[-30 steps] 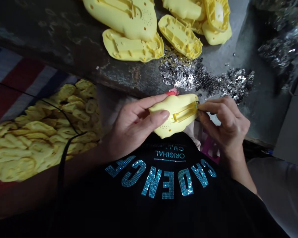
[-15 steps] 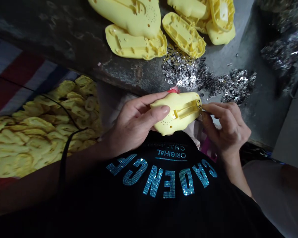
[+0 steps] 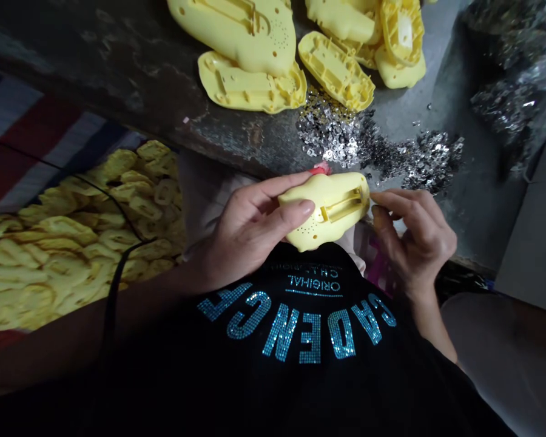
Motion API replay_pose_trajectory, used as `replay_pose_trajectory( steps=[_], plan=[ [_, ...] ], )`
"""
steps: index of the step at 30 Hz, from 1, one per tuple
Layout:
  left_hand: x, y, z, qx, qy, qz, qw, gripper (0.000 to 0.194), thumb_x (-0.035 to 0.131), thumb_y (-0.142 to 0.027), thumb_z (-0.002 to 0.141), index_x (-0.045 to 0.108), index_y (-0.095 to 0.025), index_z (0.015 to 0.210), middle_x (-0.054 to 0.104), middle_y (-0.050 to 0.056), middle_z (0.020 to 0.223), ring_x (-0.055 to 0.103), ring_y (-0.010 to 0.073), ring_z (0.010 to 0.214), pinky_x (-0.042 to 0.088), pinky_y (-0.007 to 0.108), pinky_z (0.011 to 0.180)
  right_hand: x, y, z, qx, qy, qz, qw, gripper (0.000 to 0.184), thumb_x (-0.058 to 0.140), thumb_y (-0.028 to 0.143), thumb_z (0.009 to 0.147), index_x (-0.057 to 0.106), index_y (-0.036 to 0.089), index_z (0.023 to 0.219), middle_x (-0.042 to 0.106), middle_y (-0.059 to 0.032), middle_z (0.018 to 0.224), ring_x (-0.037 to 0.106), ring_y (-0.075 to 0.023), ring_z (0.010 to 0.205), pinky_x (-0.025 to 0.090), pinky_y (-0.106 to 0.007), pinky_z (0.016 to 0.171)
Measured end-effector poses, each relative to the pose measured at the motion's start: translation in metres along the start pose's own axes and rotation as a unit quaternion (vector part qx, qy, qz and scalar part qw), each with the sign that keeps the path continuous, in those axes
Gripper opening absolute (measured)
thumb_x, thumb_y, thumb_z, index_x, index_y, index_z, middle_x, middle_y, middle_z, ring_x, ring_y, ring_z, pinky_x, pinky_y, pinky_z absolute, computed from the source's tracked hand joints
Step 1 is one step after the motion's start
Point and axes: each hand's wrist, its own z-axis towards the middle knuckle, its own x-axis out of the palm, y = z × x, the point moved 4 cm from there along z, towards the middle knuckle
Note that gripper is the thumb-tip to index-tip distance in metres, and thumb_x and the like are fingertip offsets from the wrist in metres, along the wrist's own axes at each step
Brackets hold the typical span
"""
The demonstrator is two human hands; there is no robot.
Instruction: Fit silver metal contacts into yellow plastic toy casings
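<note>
The shell [image 3: 328, 193] is yellow, shirt [image 3: 273, 394] black with blue letters [image 3: 310, 338], sheet [image 3: 30, 145] striped red, white and blue.

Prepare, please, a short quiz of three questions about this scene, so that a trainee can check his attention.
1. Which hand holds the yellow plastic shell with its thumb across the top?
2. True or false, of the small metal plates nearest the hands: they lie inside a closed box.
3. Where in the picture is the large heap of yellow plastic parts? A) left side, B) right side, C) top edge.

Key:
1. The left hand.
2. False; they lie loose on the workbench.
3. A.
</note>
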Motion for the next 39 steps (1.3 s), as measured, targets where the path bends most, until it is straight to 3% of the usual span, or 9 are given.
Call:
replay_pose_trajectory(
  steps=[6,10,13,19,25,28,31,35,39],
  plan=[
    [0.002,-0.007,-0.009,0.1,0.042,0.1,0.989,0.046,0.087,-0.035,0.095,0.081,-0.03,0.14,0.073,0.005,0.154,0.07,0.0303,0.14,0.063,0.04,0.117,0.008,-0.033,0.015,0.128,0.131,0.225,0.957,0.039,0.083,0.04,0.099,0.074,0.027,0.134,0.081,-0.0066,0.12,0.078,-0.0214,0.096,0.066,-0.036,0.079],
    [0.004,-0.01,-0.011,0.115,0.064,0.154,0.979,0.054,0.087,-0.038,0.092,0.078,-0.029,0.145,0.072,0.007,0.151,0.067,0.0353,0.14,0.067,0.042,0.109,0.011,-0.037,0.019,0.137,0.158,0.257,0.943,0.041,0.082,0.049,0.099,0.074,0.026,0.132,0.081,-0.0056,0.115,0.078,-0.0197,0.094,0.067,-0.034,0.081],
    [0.004,-0.01,-0.011,0.104,0.109,0.169,0.974,0.066,0.092,-0.033,0.086,0.074,-0.036,0.149,0.069,0.006,0.152,0.065,0.0375,0.141,0.069,0.042,0.103,0.015,-0.035,0.015,0.124,0.16,0.263,0.943,0.039,0.079,0.05,0.101,0.073,0.026,0.132,0.08,-0.0048,0.115,0.078,-0.0195,0.095,0.068,-0.035,0.084],
    [0.001,-0.012,0.001,0.12,0.26,0.202,0.937,0.089,0.101,-0.03,0.076,0.066,-0.048,0.156,0.067,0.006,0.143,0.07,0.0331,0.123,0.072,0.042,0.091,0.02,-0.034,-0.005,0.092,0.052,0.273,0.956,0.039,0.08,0.038,0.1,0.072,0.032,0.137,0.078,-0.0054,0.12,0.078,-0.022,0.1,0.069,-0.039,0.089],
    [0.008,-0.007,0.026,0.168,0.312,0.274,0.894,0.136,0.113,-0.042,0.048,0.051,-0.042,0.169,0.068,0.009,0.14,0.07,0.0338,0.117,0.07,0.045,0.092,0.02,-0.038,-0.023,0.045,-0.062,0.228,0.971,0.044,0.081,0.035,0.096,0.072,0.032,0.139,0.077,-0.0052,0.114,0.078,-0.0254,0.099,0.068,-0.043,0.085],
    [0.023,-0.005,0.023,0.201,0.335,0.305,0.869,0.128,0.112,-0.047,0.049,0.058,-0.033,0.165,0.066,0.01,0.14,0.071,0.0334,0.121,0.071,0.04,0.091,0.021,-0.041,-0.03,-0.002,-0.102,0.209,0.973,0.047,0.08,0.043,0.097,0.07,0.034,0.142,0.077,-0.0069,0.119,0.078,-0.0293,0.103,0.069,-0.048,0.086],
    [0.032,-0.006,0.016,0.224,0.336,0.308,0.861,0.12,0.109,-0.049,0.053,0.062,-0.03,0.162,0.067,0.01,0.14,0.071,0.033,0.125,0.072,0.037,0.092,0.022,-0.046,-0.037,-0.001,-0.114,0.18,0.977,0.047,0.076,0.05,0.098,0.066,0.038,0.143,0.077,-0.0077,0.12,0.079,-0.032,0.1,0.07,-0.054,0.088],
    [0.032,-0.008,0.011,0.252,0.325,0.303,0.86,0.11,0.108,-0.044,0.06,0.065,-0.026,0.16,0.069,0.013,0.142,0.073,0.0323,0.126,0.071,0.037,0.097,0.02,-0.046,-0.041,-0.005,-0.119,0.144,0.982,0.047,0.068,0.056,0.102,0.061,0.04,0.146,0.076,-0.0096,0.117,0.078,-0.0338,0.096,0.071,-0.055,0.084],
    [0.028,-0.011,0.009,0.304,0.333,0.306,0.839,0.108,0.108,-0.043,0.061,0.065,-0.02,0.158,0.071,0.015,0.141,0.074,0.0314,0.123,0.067,0.04,0.106,0.021,-0.043,-0.037,-0.036,-0.142,0.179,0.973,0.05,0.071,0.059,0.101,0.066,0.037,0.146,0.075,-0.0077,0.115,0.077,-0.0313,0.098,0.071,-0.053,0.082]
  ],
)
